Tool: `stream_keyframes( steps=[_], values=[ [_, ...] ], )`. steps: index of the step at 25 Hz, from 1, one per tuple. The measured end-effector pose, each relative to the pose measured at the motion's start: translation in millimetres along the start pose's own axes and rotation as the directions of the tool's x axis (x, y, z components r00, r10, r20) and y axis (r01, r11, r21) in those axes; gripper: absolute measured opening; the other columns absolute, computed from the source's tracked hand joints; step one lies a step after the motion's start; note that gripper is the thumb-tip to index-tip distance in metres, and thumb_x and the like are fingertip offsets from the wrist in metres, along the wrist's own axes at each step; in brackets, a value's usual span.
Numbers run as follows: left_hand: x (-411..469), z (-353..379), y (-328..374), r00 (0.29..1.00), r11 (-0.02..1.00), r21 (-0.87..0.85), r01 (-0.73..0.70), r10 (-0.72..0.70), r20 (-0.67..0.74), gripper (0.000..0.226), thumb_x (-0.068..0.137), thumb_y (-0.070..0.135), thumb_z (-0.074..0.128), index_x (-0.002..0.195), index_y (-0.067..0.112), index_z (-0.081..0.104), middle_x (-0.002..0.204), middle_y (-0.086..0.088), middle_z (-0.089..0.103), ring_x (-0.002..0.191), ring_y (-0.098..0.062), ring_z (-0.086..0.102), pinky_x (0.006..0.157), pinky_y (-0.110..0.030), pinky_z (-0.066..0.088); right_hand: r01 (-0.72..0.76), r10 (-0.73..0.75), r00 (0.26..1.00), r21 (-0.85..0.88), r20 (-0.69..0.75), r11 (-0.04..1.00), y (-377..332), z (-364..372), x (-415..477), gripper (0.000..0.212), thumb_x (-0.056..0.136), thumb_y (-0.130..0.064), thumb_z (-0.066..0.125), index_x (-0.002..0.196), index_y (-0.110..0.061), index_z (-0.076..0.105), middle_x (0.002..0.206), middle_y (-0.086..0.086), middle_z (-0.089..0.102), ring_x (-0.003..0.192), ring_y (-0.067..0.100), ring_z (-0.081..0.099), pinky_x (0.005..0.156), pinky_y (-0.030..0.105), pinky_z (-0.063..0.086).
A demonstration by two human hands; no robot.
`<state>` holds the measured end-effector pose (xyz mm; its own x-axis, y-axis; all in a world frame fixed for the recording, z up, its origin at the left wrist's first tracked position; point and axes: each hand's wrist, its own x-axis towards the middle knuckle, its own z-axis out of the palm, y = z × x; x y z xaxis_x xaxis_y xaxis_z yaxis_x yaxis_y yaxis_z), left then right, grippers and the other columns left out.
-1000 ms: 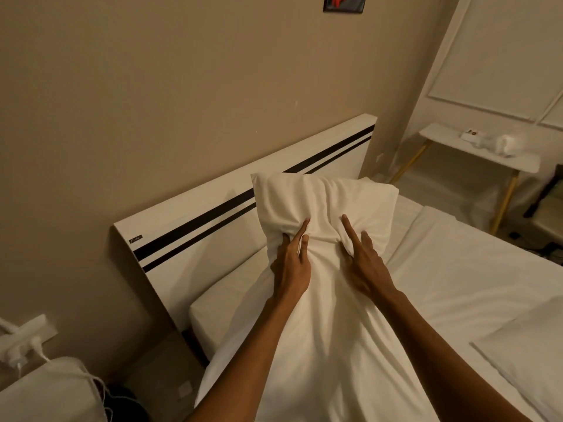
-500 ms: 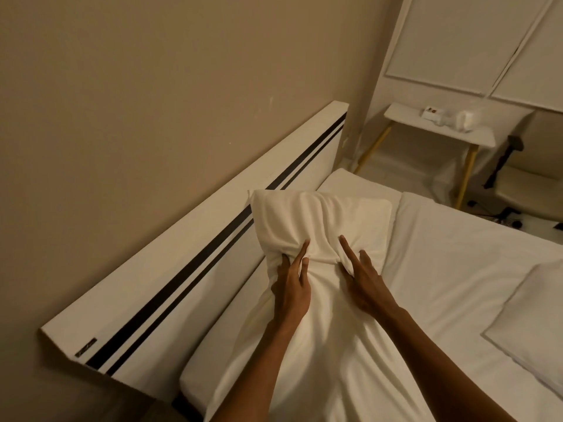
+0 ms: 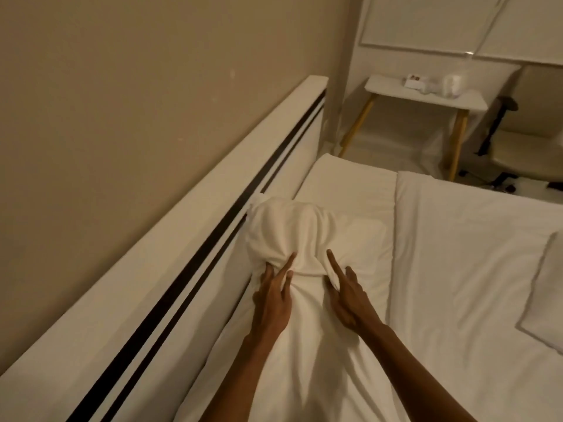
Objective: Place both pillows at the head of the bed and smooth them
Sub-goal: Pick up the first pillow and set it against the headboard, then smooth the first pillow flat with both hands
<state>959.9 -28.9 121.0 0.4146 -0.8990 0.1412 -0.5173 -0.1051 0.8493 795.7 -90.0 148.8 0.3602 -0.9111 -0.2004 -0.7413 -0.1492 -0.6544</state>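
A white pillow lies lengthwise on the bed, its far end bunched against the headboard, which is white with two black stripes. Both hands grip it around the middle. My left hand pinches a fold of the cover on the headboard side, index finger stretched forward. My right hand holds the fabric on the other side, index finger also pointing out. A second white pillow rests flat on the duvet at the right edge, partly cut off.
The white duvet covers the bed to the right; bare mattress shows beyond the pillow. A small white side table with wooden legs holds small items at the far corner. An office chair stands beside it.
The pillow has come down from upright to low against the headboard, both hands still gripping it. The view has shifted along the bed toward the far corner.
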Motion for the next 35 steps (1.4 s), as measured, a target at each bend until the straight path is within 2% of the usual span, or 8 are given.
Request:
stream_keyframes(
  steps=[5,8,10,12,15,27,31,35],
  values=[
    [52.8,61.4,-121.7,0.996,0.993,0.088,-0.083,0.081,0.024,0.046,0.097,0.06,0.023,0.137,0.055,0.046,0.151,-0.005,0.045,0.142,-0.023,0.041,0.109,-0.049,0.045,-0.02,0.02,1.0,0.004,-0.007,1.0,71.6,91.3,86.5,0.062,0.108,-0.038,0.029,0.15,-0.059,-0.011,0.166,0.023,0.0,0.152,0.045,0.011,0.119,0.057,0.021],
    [59.6,108.0,-211.4,0.992,0.968,0.244,-0.063,0.033,0.125,0.04,0.101,0.05,0.027,0.139,0.061,0.036,0.162,-0.008,0.028,0.151,-0.029,0.023,0.115,-0.061,0.031,-0.07,0.071,0.997,-0.049,0.013,0.996,128.6,156.5,124.5,0.06,0.106,-0.047,0.026,0.149,-0.061,-0.013,0.167,0.019,-0.006,0.15,0.05,0.012,0.114,0.061,0.027],
    [53.5,133.4,-259.9,0.995,0.903,0.429,0.0,-0.043,0.091,0.043,0.104,0.036,0.033,0.142,0.057,0.032,0.164,-0.014,0.022,0.152,-0.037,0.014,0.114,-0.068,0.021,-0.109,0.107,0.994,-0.107,-0.032,0.988,160.1,197.6,139.3,0.059,0.105,-0.05,0.023,0.148,-0.061,-0.017,0.167,0.019,-0.01,0.15,0.052,0.005,0.117,0.064,0.021],
    [52.3,146.4,-284.5,0.999,0.785,0.618,-0.042,0.019,0.043,0.048,0.103,0.035,0.035,0.148,0.051,0.031,0.16,-0.021,0.028,0.147,-0.046,0.024,0.107,-0.07,0.027,-0.128,0.1,0.985,-0.203,-0.141,0.971,178.4,230.3,148.3,0.061,0.104,-0.051,0.022,0.15,-0.056,-0.018,0.166,0.022,-0.012,0.148,0.056,0.001,0.119,0.065,0.014],
    [63.2,147.5,-296.1,0.998,0.71,0.702,-0.056,0.035,0.044,0.051,0.101,0.048,0.026,0.152,0.048,0.024,0.159,-0.02,0.029,0.144,-0.044,0.029,0.104,-0.068,0.033,-0.16,0.089,0.963,-0.273,-0.254,0.949,186.3,250.7,156.8,0.063,0.102,-0.055,0.023,0.154,-0.051,-0.013,0.166,0.025,-0.007,0.147,0.059,0.002,0.119,0.067,0.012],
    [43.2,96.0,-270.4,0.995,0.856,0.508,0.093,-0.103,-0.009,0.068,0.095,0.067,0.02,0.157,0.039,0.01,0.163,-0.011,0.024,0.148,-0.031,0.028,0.118,-0.049,0.031,-0.22,0.205,0.958,-0.056,-0.198,0.974,208.6,201.7,117.9,0.079,0.089,-0.081,0.023,0.153,-0.053,-0.014,0.169,0.011,-0.005,0.154,0.04,-0.005,0.124,0.058,0.003],
    [110.7,111.0,-226.2,0.972,0.869,0.443,-0.22,0.236,0.02,0.053,0.104,0.042,0.03,0.156,0.029,0.026,0.159,-0.009,0.034,0.146,-0.026,0.034,0.117,-0.044,0.033,0.023,-0.05,0.955,-0.093,-0.292,0.995,165.0,182.6,174.3,0.065,0.099,-0.065,0.025,0.156,-0.049,-0.003,0.17,0.006,-0.007,0.154,0.034,-0.011,0.125,0.051,-0.004],
    [158.0,155.1,-250.8,0.959,0.751,0.6,-0.275,0.172,0.224,0.056,0.103,0.044,0.02,0.158,0.031,0.017,0.165,-0.009,0.021,0.151,-0.032,0.021,0.122,-0.05,0.021,0.04,-0.093,0.977,-0.267,-0.19,0.963,167.0,198.1,224.6,0.064,0.101,-0.062,0.016,0.158,-0.043,-0.006,0.169,0.009,-0.012,0.153,0.037,-0.018,0.123,0.056,-0.008]
  ],
)
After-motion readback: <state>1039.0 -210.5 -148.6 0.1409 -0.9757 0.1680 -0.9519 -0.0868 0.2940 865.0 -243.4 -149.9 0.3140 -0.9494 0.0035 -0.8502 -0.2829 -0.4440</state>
